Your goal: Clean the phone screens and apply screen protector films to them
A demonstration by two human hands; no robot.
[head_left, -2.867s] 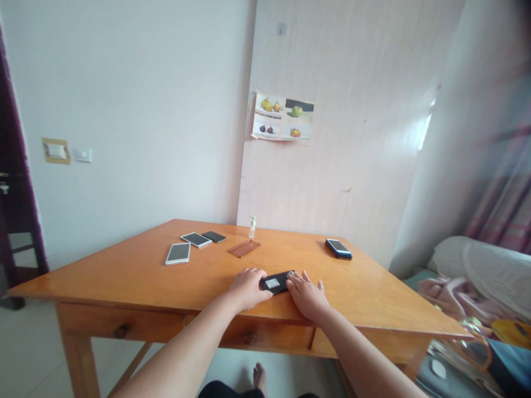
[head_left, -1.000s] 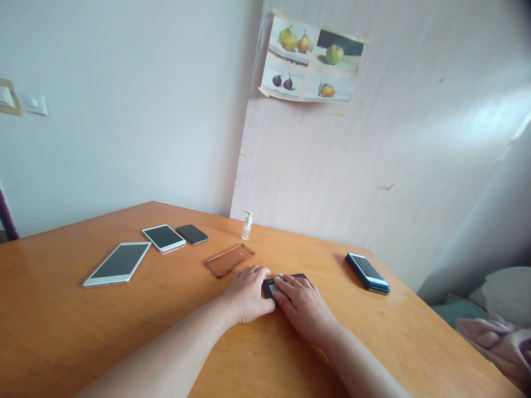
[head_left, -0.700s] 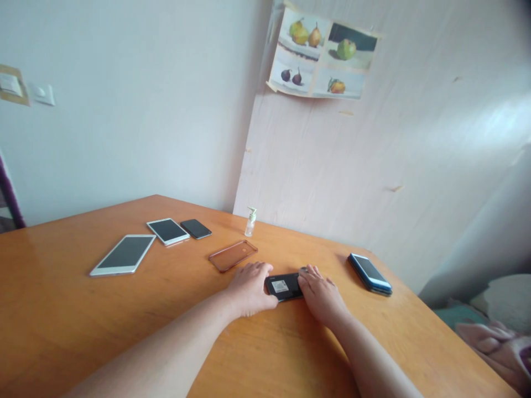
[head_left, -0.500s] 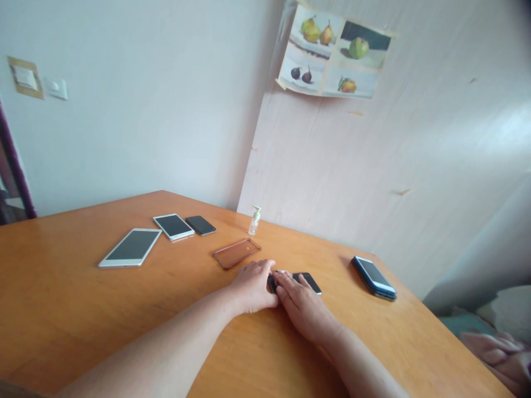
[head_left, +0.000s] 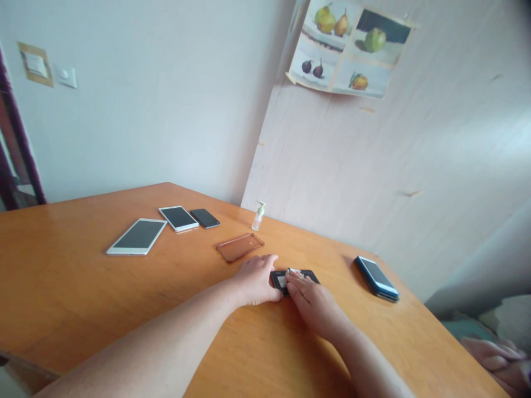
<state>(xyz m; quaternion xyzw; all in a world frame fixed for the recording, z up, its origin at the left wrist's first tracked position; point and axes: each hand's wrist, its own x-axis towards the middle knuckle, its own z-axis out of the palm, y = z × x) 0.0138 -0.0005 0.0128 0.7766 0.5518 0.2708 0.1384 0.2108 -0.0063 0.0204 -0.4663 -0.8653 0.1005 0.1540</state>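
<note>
A dark smartphone (head_left: 312, 275) lies flat on the wooden table (head_left: 199, 342), with a pale patch showing on its upper face. My left hand (head_left: 257, 281) grips the phone's left end, thumb at the near edge and fingers at the far edge. Over the middle of the phone, my right hand (head_left: 309, 301) presses a small white wipe (head_left: 292, 272) against the surface; the fingers cover most of it. Just beyond my left hand rests a translucent brownish phone case (head_left: 239, 247).
A small pump bottle (head_left: 258, 217) stands behind the case. To the left lie a white tablet (head_left: 139, 236), a smaller white tablet (head_left: 179, 218) and a black phone (head_left: 204, 218). Stacked phones (head_left: 376, 278) sit near the right edge. Fruit pictures (head_left: 350, 50) hang on the wall.
My right hand has slid slightly right along the phone with the wipe, uncovering the pale patch. My left hand stays at the phone's left end. The camera view has shifted a little.
</note>
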